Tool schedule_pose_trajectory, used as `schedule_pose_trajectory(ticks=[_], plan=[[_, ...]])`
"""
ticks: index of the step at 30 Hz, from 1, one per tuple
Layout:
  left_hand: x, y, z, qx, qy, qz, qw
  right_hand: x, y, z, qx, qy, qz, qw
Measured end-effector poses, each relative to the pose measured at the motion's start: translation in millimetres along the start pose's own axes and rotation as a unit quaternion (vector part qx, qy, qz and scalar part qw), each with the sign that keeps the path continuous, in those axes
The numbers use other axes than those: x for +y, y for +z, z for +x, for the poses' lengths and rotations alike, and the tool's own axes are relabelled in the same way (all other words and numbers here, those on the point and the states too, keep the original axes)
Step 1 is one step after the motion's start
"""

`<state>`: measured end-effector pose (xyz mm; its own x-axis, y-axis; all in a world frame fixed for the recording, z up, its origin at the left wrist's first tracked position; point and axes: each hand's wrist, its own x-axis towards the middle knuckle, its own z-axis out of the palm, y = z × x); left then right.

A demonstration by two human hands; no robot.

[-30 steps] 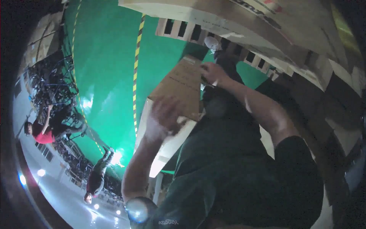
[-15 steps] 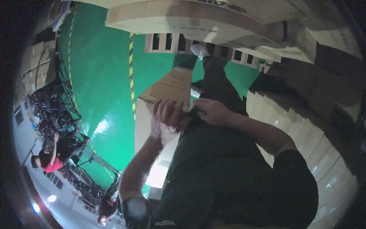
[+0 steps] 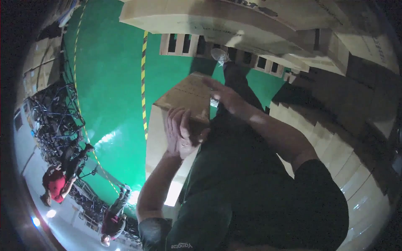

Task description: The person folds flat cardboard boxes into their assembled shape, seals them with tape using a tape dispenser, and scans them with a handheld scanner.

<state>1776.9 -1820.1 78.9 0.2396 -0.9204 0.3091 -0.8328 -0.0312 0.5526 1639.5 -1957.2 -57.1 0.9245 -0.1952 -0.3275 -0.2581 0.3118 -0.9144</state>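
A long brown cardboard box [image 3: 184, 94] leans close against my body, its printed end face turned up. My left hand [image 3: 181, 130] grips the near edge of that face, fingers bent over the cardboard and thumb at the near right corner. At the far right edge of the same face, my right hand [image 3: 226, 97] lies with its fingers stretched along the cardboard. Its fingertips touch near the far corner and are slightly blurred.
Large cartons [image 3: 217, 27] lie ahead on a wooden pallet [image 3: 180, 45], with my shoe beside it. More cartons [image 3: 331, 146] are stacked to my right. Striped tape [image 3: 143, 83] crosses the green floor. At left, two people [image 3: 56, 184] stand by black metal frames [image 3: 54, 113].
My right hand has moved from the box's near right corner forward to its far corner, fingers straightening. My left hand keeps its grip. The people at left have shifted.
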Motion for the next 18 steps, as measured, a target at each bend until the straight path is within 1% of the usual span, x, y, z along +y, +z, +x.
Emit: schedule_pose_trajectory(ticks=[1,4,6,7,9,10,12,13,15,16,17,18], plan=[[0,1,2,0.008,-0.005,-0.001,1.000,4,5,13,0.009,0.021,-0.006,1.000],[0,2,0,0.023,-0.018,0.009,1.000,-34,45,46,-0.064,-0.029,-0.071,0.995],[0,0,-1,0.059,-0.021,0.027,0.998,-36,50,61,-0.047,0.040,-0.073,0.995],[0,-1,-3,0.068,-0.022,0.034,0.997,-25,51,70,-0.044,0.056,-0.073,0.995],[1,-2,-8,0.096,-0.038,0.009,0.995,20,43,85,0.014,-0.004,-0.214,0.977],[0,0,-11,0.104,-0.042,0.001,0.994,31,40,91,0.028,-0.018,-0.249,0.968],[-4,-1,-26,0.109,-0.121,0.054,0.985,29,48,97,0.031,-0.095,-0.170,0.980],[-7,3,-27,0.116,-0.145,0.069,0.980,18,53,103,0.024,-0.115,-0.152,0.981],[-10,11,-18,0.133,-0.174,0.078,0.973,-22,74,111,-0.086,-0.112,-0.042,0.989],[-11,35,-36,0.139,-0.189,0.088,0.968,-25,74,110,-0.125,-0.109,-0.011,0.986],[-19,79,-66,0.098,-0.141,0.427,0.888,-16,62,112,-0.078,0.035,0.007,0.996],[-33,109,-104,0.030,-0.083,0.722,0.687,-7,60,124,-0.042,0.171,0.016,0.984]])
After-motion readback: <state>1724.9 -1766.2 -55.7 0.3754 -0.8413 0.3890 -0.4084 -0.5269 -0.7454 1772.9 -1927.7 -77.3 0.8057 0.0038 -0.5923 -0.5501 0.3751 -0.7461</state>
